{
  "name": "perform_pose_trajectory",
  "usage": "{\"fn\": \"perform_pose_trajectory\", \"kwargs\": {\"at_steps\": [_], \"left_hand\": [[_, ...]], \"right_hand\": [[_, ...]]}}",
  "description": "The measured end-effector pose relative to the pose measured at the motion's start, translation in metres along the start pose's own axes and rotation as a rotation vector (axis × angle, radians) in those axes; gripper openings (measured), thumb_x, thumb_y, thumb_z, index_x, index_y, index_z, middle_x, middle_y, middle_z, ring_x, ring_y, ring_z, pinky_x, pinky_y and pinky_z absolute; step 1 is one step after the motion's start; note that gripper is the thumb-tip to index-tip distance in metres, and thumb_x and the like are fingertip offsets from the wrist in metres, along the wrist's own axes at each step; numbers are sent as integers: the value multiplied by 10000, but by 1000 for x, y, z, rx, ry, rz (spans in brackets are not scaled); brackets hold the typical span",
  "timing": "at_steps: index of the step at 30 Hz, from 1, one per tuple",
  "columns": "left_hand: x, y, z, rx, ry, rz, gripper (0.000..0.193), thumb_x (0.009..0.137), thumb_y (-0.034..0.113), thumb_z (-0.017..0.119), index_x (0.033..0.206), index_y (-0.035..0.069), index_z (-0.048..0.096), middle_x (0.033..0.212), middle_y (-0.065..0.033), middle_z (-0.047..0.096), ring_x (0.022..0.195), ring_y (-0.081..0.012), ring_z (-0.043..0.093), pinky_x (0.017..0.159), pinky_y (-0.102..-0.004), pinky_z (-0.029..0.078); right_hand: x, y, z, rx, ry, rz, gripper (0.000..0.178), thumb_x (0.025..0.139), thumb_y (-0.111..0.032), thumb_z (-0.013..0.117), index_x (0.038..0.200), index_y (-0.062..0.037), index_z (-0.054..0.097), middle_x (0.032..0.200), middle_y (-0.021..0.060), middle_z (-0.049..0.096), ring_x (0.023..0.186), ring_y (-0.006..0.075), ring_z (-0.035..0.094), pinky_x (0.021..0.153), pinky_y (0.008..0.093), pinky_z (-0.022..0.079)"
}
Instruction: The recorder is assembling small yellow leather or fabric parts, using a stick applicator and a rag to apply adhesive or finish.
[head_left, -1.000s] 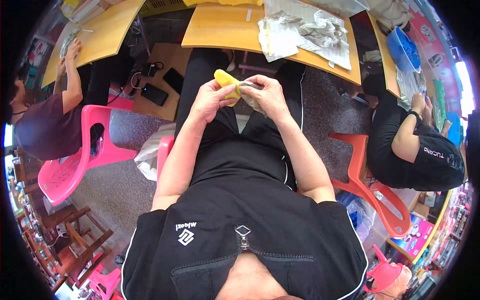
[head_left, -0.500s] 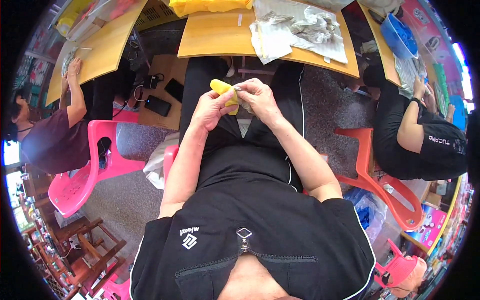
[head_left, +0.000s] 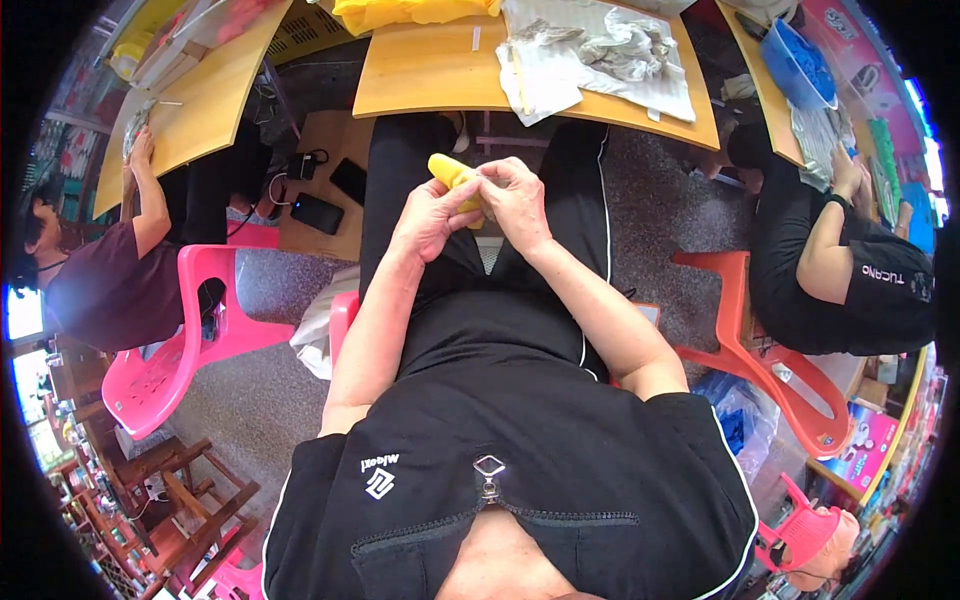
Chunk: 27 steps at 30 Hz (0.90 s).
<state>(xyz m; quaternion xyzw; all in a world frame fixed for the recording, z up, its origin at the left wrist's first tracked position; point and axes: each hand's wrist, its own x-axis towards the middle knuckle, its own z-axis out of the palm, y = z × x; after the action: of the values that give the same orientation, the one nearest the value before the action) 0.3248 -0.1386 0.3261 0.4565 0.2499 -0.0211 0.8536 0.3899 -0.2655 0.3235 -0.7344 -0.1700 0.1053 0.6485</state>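
Note:
Above my lap, both hands meet at a small yellow piece of cloth [head_left: 443, 168], which has a rounded end pointing up and away from me. My left hand [head_left: 428, 222] is closed around it, thumb on top, with some yellow showing below the fingers. My right hand [head_left: 516, 203] pinches at the cloth's right edge, its fingertips touching the left thumb. What lies between those right fingertips is hidden. A bit of greyish material shows just under the right hand.
Ahead stands a wooden table [head_left: 430, 75] with a white sheet [head_left: 540, 88], crumpled grey fabric pieces [head_left: 640, 48] and yellow cloth [head_left: 415, 12]. Co-workers sit left and right, by a pink chair [head_left: 190, 330] and an orange chair [head_left: 735, 330]. A blue basin [head_left: 797, 65] stands far right.
My right fingertips have closed in against the left thumb, and the grey bit seen at them before is now covered. The yellow cloth has shifted slightly right and tilted a little.

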Motion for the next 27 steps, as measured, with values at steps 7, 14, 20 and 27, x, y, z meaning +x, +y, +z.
{"fn": "perform_pose_trajectory", "kwargs": {"at_steps": [7, 14, 20, 27], "left_hand": [[0, 4, -13, -9, -30, -12, 287, 864, 193, 641, 1080, 15, 578, 1009, -52, 615, 892, -145, 620, 754, -288, 542], [-4, 9, -18, 116, -109, -48, 287, 874, 210, 624, 1097, 35, 581, 1000, -51, 617, 895, -141, 617, 750, -304, 546], [-5, 7, -20, -41, -188, -56, 230, 876, 145, 587, 1072, 37, 535, 1003, -83, 608, 889, -182, 631, 767, -338, 554], [-5, 3, -20, 56, -197, -168, 245, 879, 151, 577, 1081, 26, 518, 1028, -99, 606, 894, -199, 636, 763, -377, 566]], "right_hand": [[9, 15, -10, -69, -320, 72, 224, 824, -200, 651, 971, -34, 680, 1008, 55, 531, 938, 142, 544, 801, 267, 451], [2, 16, -1, -74, -336, 2, 239, 800, -145, 666, 1009, -29, 663, 1060, 39, 450, 890, 141, 525, 781, 250, 450], [7, 15, -4, -86, -292, -44, 393, 749, -84, 671, 1134, -58, 599, 1029, 57, 562, 957, 132, 560, 824, 272, 472], [4, 6, -8, -113, -531, 160, 292, 771, -136, 644, 1045, -37, 626, 917, 59, 637, 872, 164, 625, 776, 273, 494]]}}
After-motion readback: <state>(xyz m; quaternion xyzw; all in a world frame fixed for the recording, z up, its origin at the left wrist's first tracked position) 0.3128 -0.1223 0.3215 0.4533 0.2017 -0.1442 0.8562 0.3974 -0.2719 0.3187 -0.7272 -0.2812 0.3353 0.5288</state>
